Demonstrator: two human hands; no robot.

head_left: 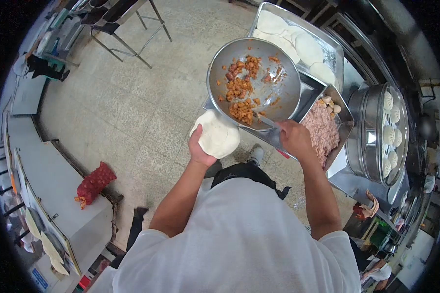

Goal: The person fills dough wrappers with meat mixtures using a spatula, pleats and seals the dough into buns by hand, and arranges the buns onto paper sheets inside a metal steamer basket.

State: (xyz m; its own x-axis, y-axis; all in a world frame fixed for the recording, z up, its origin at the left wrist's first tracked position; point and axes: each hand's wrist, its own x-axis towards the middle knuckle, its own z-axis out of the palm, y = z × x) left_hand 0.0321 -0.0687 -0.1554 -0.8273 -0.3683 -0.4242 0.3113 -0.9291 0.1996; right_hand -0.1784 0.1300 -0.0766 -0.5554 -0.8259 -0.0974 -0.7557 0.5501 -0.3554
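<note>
A flat white round of dough lies in my left hand, the thumb over its edge. My right hand is closed on the handle of a small metal spatula, whose tip is in the orange-brown filling. That filling sits in a large steel bowl. Beside my right hand is a metal tray of pink minced meat, with several pale round pieces at its far end.
A tray behind the bowl holds several dough rounds. At right stands a steamer with several pleated buns. A red net sack is at left, a metal-legged stool at the upper left.
</note>
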